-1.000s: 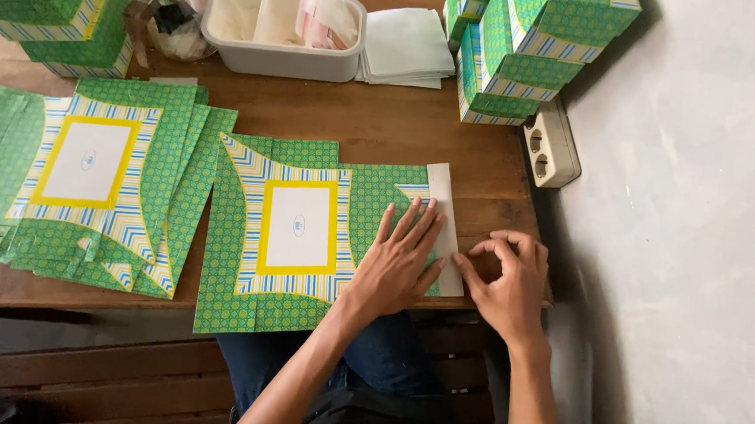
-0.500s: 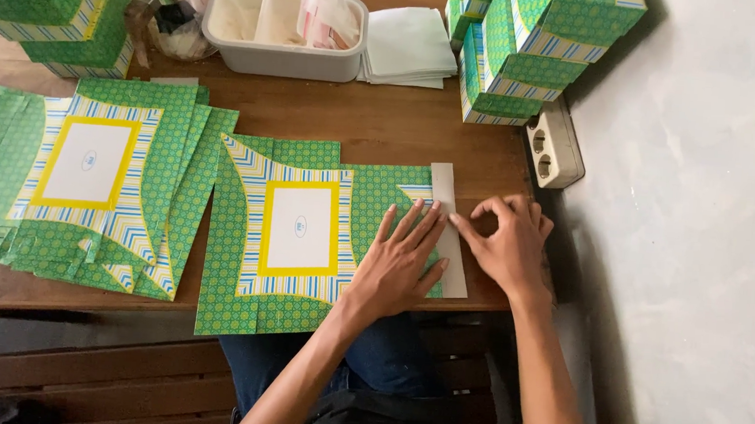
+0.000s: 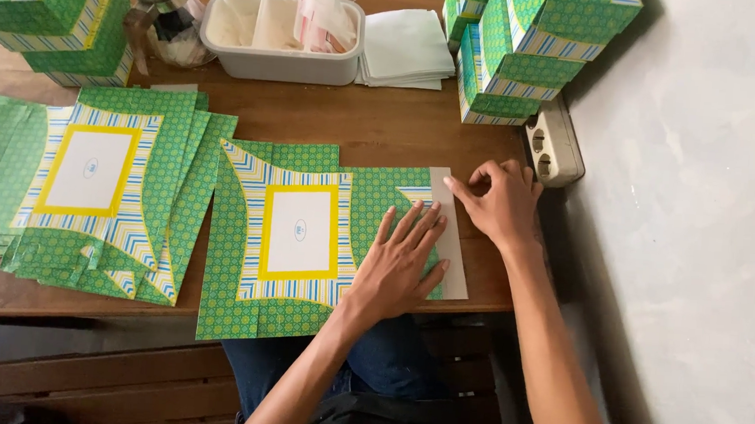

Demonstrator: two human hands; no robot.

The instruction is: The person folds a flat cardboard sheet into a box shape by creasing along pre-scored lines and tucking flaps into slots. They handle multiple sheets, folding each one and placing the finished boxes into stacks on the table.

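A flat, unfolded green patterned box sheet (image 3: 292, 233) with a yellow-framed white panel lies on the wooden table (image 3: 374, 132) in front of me. My left hand (image 3: 400, 262) presses flat on its right part, fingers spread. My right hand (image 3: 502, 203) pinches the top of the pale grey strip (image 3: 455, 262) along the sheet's right edge, near the far end.
A stack of more flat green sheets (image 3: 96, 183) lies at the left. Assembled green boxes stand at the back left (image 3: 50, 12) and back right (image 3: 531, 46). A white tub (image 3: 279, 41), folded pale papers (image 3: 406, 50) and a power strip (image 3: 555, 145) sit behind. A grey wall is at the right.
My right hand has slid along the grey strip from its near end up to its far end. My left hand has stayed pressed on the sheet.
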